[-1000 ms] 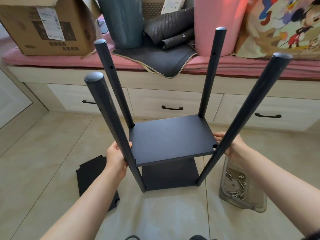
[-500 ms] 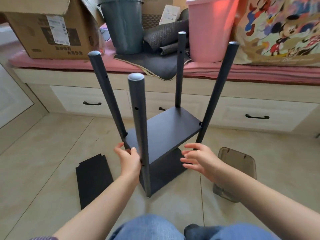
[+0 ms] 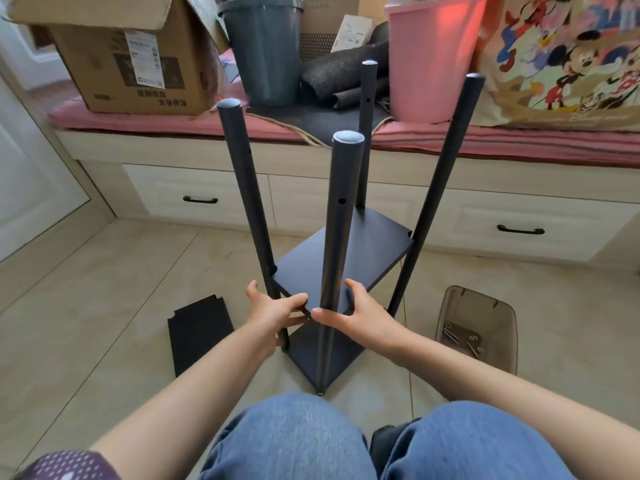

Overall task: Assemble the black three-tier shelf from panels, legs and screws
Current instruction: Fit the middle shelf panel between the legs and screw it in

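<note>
The black shelf frame stands on the floor, one corner toward me. Its four legs rise upward: near leg [image 3: 341,220], left leg [image 3: 242,188], far leg [image 3: 367,133], right leg [image 3: 443,188]. Two panels sit between them, the middle panel [image 3: 346,258] above the bottom panel [image 3: 311,355]. My left hand [image 3: 273,310] grips the middle panel's near-left edge, thumb on top. My right hand [image 3: 363,313] grips the same panel just right of the near leg, its thumb passing behind that leg. A loose black panel [image 3: 199,334] lies flat on the floor to the left.
A clear plastic tray [image 3: 485,306] holding screws [image 3: 460,336] sits on the floor at the right. Behind the shelf runs a drawer bench [image 3: 207,188] with a cardboard box [image 3: 131,64], grey bin [image 3: 266,46] and pink bin [image 3: 429,57]. My knees fill the bottom edge.
The shelf has turned so a corner now faces me. Both hands moved from opposite sides to the near corner of the middle panel. My knees came into view.
</note>
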The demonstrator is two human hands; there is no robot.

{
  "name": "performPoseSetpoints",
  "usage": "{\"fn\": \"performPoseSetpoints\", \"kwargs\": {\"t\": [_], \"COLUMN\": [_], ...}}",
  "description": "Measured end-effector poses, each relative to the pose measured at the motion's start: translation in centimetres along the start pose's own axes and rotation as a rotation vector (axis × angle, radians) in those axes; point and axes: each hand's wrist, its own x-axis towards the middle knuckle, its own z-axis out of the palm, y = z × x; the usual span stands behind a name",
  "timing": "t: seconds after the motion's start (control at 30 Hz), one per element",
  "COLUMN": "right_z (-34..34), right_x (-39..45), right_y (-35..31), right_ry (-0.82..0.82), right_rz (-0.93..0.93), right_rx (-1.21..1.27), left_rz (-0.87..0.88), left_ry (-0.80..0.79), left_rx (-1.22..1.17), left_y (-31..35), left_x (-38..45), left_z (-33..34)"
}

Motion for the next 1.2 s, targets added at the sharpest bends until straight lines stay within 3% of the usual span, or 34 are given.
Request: {"fn": "performPoseSetpoints", "kwargs": {"t": [0.2, 0.3, 0.37, 0.53, 0.7, 0.87, 1.03, 1.2], "right_z": [0.6, 0.6, 0.4, -1.2, -4.1, -6.4, -8.1, -9.8], "right_x": [0.8, 0.9, 0.7, 0.1, 0.3, 1.1, 1.8, 2.8], "right_y": [0.6, 0.5, 0.5, 0.1, 1.3, 2.7, 3.4, 4.0], "right_ry": [-0.046, -0.048, -0.042, 0.003, 0.081, 0.176, 0.207, 0.256], "right_rz": [0.001, -0.021, -0.047, -0.105, -0.106, -0.078, -0.059, -0.073], "right_rx": [-0.111, -0.104, -0.085, -0.093, -0.056, 0.029, 0.033, 0.070], "left_rz": [0.179, 0.398, 0.441, 0.488, 0.467, 0.360, 0.265, 0.104], "left_ry": [0.064, -0.122, -0.247, -0.189, -0.174, -0.296, -0.412, -0.367], "left_rx": [0.247, 0.256, 0.269, 0.316, 0.303, 0.233, 0.070, -0.171], "left_y": [2.4, 4.3, 5.0, 4.4, 3.0, 2.0, 1.4, 1.1], "left_x": [2.5, 3.8, 4.2, 4.6, 3.1, 1.4, 0.2, 0.2], "left_z": [-2.9, -3.5, -3.7, -3.2, -2.5, -2.3, -1.5, 0.7]}}
